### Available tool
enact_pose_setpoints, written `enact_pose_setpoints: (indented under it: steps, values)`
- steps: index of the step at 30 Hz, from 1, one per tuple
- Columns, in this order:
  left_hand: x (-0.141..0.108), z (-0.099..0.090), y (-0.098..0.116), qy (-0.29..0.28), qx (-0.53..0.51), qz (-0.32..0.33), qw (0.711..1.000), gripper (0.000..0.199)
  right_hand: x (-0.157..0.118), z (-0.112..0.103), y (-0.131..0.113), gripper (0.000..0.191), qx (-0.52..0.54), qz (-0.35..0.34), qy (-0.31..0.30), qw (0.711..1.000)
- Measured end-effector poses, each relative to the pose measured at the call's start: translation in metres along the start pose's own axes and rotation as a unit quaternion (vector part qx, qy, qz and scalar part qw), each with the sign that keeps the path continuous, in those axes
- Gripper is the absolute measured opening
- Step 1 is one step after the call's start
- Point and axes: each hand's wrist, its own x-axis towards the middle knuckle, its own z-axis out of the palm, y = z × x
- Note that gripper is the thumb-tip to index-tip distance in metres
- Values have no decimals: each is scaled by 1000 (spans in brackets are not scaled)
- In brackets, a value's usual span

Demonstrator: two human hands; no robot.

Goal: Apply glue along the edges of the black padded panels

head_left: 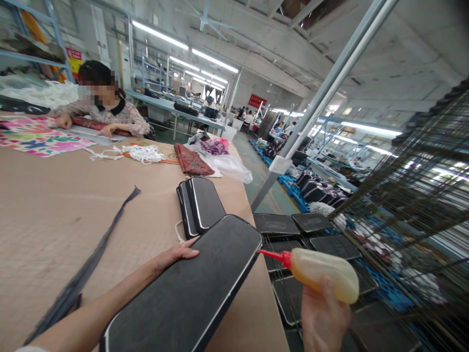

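Note:
My left hand grips the far left edge of a long black panel with rounded corners and a pale line around its rim. The thumb lies on top; the other fingers are hidden under it. In my right hand is a squeeze bottle of yellowish liquid, tilted, with a red nozzle. Its tip is at the panel's far right corner; I cannot tell whether it touches. Just beyond the panel, similar black panels lie stacked on the brown tabletop.
A dark fabric strip lies on the left. Farther back are white cords, red patterned cloth and a person working over floral fabric. On the right, black panels lie on a rack beside a metal post and wire racks.

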Motion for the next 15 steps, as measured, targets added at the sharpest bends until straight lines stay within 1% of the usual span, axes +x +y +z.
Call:
enact_pose_setpoints:
  steps: [3,5,8,10,13,15]
  values:
    - [0,2,-1,5,-11,0,1000,62,1,-1,3,33,6,-1,14,1000]
    - [-1,2,-1,5,-16,3,1000,62,1,-3,6,35,8,0,23,1000]
    - [-1,1,-2,-10,-19,8,1000,65,3,-5,8,41,10,1,18,1000]
    - [1,-4,-3,-15,-13,8,1000,64,3,-6,10,43,4,3,16,1000]
    - [8,-17,-7,-14,0,10,1000,61,2,-8,14,45,-4,12,16,1000]
    - [14,-26,-10,-28,7,10,1000,66,1,-11,17,46,-8,16,24,1000]
